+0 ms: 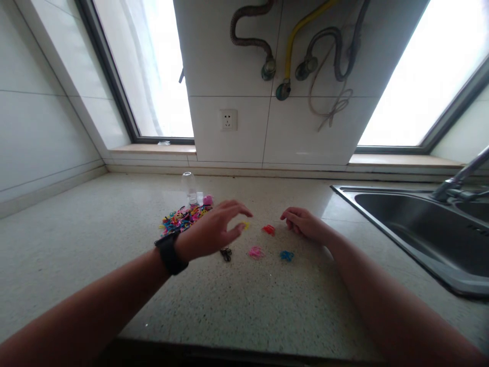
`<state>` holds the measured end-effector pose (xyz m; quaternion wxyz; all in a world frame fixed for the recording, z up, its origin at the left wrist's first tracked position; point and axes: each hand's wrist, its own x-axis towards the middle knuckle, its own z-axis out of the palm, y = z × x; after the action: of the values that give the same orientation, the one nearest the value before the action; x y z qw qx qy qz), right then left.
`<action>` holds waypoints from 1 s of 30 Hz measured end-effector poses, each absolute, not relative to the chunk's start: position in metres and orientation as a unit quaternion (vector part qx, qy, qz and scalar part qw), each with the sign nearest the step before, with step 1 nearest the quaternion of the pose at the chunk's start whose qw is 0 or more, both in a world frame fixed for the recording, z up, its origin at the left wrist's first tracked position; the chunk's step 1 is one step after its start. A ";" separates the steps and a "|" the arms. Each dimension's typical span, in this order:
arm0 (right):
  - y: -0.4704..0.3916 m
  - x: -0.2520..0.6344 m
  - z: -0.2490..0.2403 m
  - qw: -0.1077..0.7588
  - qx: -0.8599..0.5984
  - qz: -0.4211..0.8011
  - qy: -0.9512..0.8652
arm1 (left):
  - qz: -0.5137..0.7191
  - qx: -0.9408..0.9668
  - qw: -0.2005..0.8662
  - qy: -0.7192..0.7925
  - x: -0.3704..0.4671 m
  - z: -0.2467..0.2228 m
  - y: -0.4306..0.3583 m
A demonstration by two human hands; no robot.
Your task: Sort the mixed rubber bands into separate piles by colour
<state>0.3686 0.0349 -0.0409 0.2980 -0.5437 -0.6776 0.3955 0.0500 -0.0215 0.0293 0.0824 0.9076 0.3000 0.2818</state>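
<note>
My left hand [221,224], with a dark band on its wrist, reaches over the counter with thumb and fingers apart. Just past its thumb tip lies a little yellow rubber band pile [246,225], partly hidden. My right hand [303,223] rests on the counter with its fingers curled in, and nothing shows in them. Between the hands is a small clump of red rubber bands [268,230]. Closer to me lie pink rubber bands [256,252], blue rubber bands [286,256] and black rubber bands [226,254]. Behind my left hand spreads a large mixed heap of coloured bands [181,220].
A clear plastic bottle [188,184] stands behind the heap, beside a pink cap-like piece [207,200]. At the right is a steel sink [405,224] with a faucet [454,183]. The tiled wall [244,142] with a socket [228,120] bounds the speckled counter [244,306].
</note>
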 end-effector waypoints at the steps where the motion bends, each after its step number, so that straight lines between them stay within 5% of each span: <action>1: 0.036 0.369 -0.041 0.296 -0.545 0.397 -0.677 | 0.298 0.886 0.051 0.352 0.042 0.024 -0.007; 15: 0.039 0.371 -0.043 0.292 -0.543 0.407 -0.674 | 0.188 0.855 -0.120 0.468 -0.016 -0.028 0.056; 30: 0.039 0.372 -0.043 0.284 -0.548 0.412 -0.671 | 0.177 0.854 -0.131 0.472 -0.021 -0.030 0.059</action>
<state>0.3718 0.0394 -0.0432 0.2836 -0.5476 -0.6710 0.4117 -0.0213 0.0590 -0.0298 -0.1313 0.8538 0.4716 0.1771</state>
